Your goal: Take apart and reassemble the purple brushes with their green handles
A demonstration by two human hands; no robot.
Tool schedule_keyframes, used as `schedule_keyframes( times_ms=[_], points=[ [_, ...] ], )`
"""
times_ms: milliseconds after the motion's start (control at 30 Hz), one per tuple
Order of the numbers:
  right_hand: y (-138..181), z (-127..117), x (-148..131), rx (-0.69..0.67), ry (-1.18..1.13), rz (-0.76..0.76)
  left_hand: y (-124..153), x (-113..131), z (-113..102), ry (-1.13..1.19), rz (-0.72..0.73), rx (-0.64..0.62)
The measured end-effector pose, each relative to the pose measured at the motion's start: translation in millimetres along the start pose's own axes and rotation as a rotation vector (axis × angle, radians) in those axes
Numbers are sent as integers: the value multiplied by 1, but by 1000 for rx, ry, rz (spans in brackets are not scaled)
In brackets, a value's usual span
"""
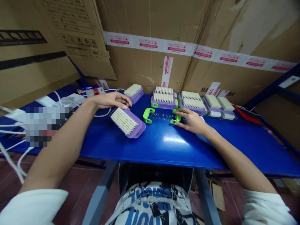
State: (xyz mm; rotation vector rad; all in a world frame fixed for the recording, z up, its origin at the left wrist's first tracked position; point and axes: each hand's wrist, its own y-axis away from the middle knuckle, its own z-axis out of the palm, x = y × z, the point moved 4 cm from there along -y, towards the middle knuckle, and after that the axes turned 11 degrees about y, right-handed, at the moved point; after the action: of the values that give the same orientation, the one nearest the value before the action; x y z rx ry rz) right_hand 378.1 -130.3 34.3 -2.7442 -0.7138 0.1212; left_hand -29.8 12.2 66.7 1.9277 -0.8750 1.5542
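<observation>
My left hand (117,100) has its fingers bent at the far edge of a purple brush (126,122) with cream bristles. This brush is tilted, its bristles turned toward me and to the left. My thumb lies along its upper edge; the palm side is hidden. To the right, a green U-shaped end piece (176,117) sits between the thumb and fingers of my right hand (188,120). A matching green end piece (147,115) is opposite it on the blue table. Between the two pieces are rows of small shiny points, too fine to make out.
Along the back of the blue table (150,147) lie several purple brushes (164,95), bristles up, some with green ends. White cables (56,103) and power strips crowd the left. A red object (247,115) lies at the right. Cardboard (150,68) walls the back.
</observation>
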Motion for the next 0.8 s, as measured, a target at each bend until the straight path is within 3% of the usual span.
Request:
schedule_keyframes(
  times_ms=[233,333,433,533,800],
  points=[
    [0,-6,-3,75,-11,27,-16,1,18,-101,40,290],
    [0,-2,-5,57,0,4,-12,24,40,-259,264,393],
    [0,3,-9,21,23,-25,-8,37,74,-474,424,189],
    [0,4,-11,-6,34,-42,-8,34,98,-629,402,-36],
    [2,-6,-3,-50,3,-111,-9,25,106,-812,219,-151]
  ],
)
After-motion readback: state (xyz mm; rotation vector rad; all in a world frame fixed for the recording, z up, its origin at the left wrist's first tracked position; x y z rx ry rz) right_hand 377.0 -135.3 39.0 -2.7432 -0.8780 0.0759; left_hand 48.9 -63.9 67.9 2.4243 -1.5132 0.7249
